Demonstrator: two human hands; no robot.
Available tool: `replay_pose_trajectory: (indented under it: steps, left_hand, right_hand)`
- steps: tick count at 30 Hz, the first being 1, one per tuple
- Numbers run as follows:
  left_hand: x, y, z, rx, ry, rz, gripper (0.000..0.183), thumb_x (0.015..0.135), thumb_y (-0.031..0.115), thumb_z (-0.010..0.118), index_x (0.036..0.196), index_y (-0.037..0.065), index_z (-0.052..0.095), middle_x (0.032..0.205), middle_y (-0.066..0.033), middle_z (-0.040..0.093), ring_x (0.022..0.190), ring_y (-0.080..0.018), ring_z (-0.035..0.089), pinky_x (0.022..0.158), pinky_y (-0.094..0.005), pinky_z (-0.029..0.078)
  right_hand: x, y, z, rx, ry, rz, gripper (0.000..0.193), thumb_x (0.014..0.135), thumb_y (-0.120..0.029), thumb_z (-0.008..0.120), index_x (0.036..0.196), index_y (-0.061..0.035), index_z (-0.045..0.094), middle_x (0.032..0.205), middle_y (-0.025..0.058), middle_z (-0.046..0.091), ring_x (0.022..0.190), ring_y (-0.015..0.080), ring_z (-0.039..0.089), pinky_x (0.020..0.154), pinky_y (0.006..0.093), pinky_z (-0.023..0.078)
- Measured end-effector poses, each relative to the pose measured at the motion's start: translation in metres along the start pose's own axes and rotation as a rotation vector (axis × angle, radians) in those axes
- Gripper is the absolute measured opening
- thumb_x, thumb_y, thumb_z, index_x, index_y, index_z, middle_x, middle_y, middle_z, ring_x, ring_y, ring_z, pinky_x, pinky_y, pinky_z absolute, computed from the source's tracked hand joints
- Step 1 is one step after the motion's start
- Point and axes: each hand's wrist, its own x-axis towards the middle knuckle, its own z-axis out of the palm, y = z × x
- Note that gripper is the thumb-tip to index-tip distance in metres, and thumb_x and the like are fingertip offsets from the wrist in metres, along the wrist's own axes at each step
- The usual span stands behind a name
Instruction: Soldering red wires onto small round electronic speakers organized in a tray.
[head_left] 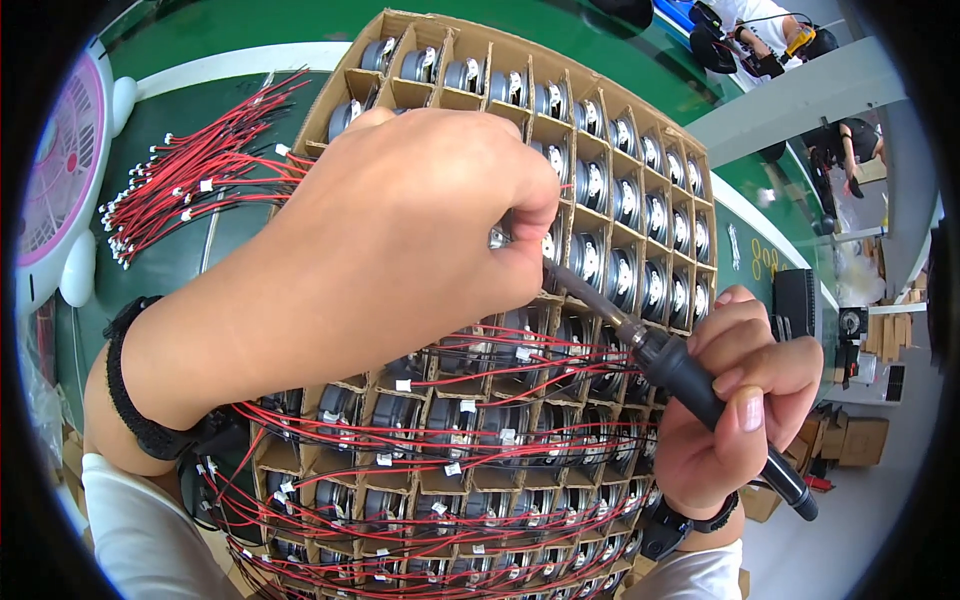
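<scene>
My right hand (745,390) grips a soldering iron (682,378) by its black handle. The iron's metal shaft points up and left, its tip close beside the fingers of my left hand (430,205). Those fingers are pinched together over the middle of a divided cardboard box (395,22); what they hold is hidden behind the hand. Small round speakers (592,185) stand on edge in the box's cells. Across the nearer rows lie red and black wires (500,435) with white connectors, next to the speakers' terminals. A speaker shows partly below my left fingers.
On the green table at left lies a loose bundle of red and black wires (185,185) with white plugs. A pink and white fan (70,160) stands at the left edge. A black box-shaped object (796,302) sits at right. Other people (765,35) work in the background.
</scene>
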Motion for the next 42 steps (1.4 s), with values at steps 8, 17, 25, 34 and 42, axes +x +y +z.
replay_pose_trajectory:
  steps: [8, 17, 25, 34, 42]
  left_hand:
    - [0.0, -0.001, 0.001, 0.012, 0.007, 0.012, 0.011, 0.067, 0.001, 0.066, 0.07, 0.001, 0.055, 0.065, -0.0087, 0.049, 0.059, -0.0223, 0.049, 0.054, -0.0328, 0.038]
    - [0.0, -0.001, 0.001, 0.005, 0.0, 0.016, 0.011, 0.067, 0.001, 0.066, 0.071, 0.001, 0.056, 0.065, -0.0081, 0.049, 0.06, -0.0217, 0.049, 0.054, -0.0322, 0.038]
    - [0.0, 0.0, -0.001, 0.018, -0.029, -0.001, 0.01, 0.067, 0.002, 0.066, 0.071, 0.001, 0.057, 0.067, -0.0094, 0.05, 0.062, -0.0258, 0.05, 0.056, -0.0339, 0.038]
    - [-0.001, 0.0, -0.001, 0.031, -0.009, 0.006, 0.008, 0.068, 0.003, 0.065, 0.07, 0.002, 0.057, 0.068, -0.0091, 0.051, 0.063, -0.0263, 0.051, 0.055, -0.0352, 0.037]
    - [0.0, -0.001, -0.002, 0.012, -0.005, 0.0, 0.008, 0.068, 0.003, 0.065, 0.069, 0.003, 0.057, 0.068, -0.0081, 0.051, 0.064, -0.0265, 0.052, 0.057, -0.0358, 0.037]
  right_hand:
    - [0.001, -0.001, -0.004, -0.042, -0.056, -0.022, 0.02, 0.084, -0.025, 0.05, 0.08, -0.0101, 0.037, 0.058, 0.004, 0.04, 0.064, 0.0177, 0.041, 0.086, 0.0399, 0.03]
    - [0.002, 0.001, -0.007, -0.058, -0.107, -0.082, 0.021, 0.083, -0.026, 0.05, 0.08, -0.0103, 0.037, 0.058, 0.0037, 0.04, 0.063, 0.0172, 0.041, 0.081, 0.0384, 0.03]
    - [0.001, 0.001, -0.007, -0.067, -0.101, -0.099, 0.021, 0.083, -0.027, 0.05, 0.079, -0.0105, 0.037, 0.057, 0.0032, 0.039, 0.063, 0.017, 0.041, 0.079, 0.0382, 0.03]
    - [0.001, -0.001, -0.002, -0.071, -0.124, -0.087, 0.021, 0.083, -0.026, 0.049, 0.079, -0.0102, 0.036, 0.057, 0.0022, 0.037, 0.063, 0.0163, 0.039, 0.077, 0.0379, 0.03]
    - [0.002, -0.004, -0.001, 0.018, 0.115, -0.008, 0.019, 0.083, -0.025, 0.046, 0.079, -0.0104, 0.035, 0.059, 0.0024, 0.036, 0.065, 0.0155, 0.035, 0.086, 0.0384, 0.03]
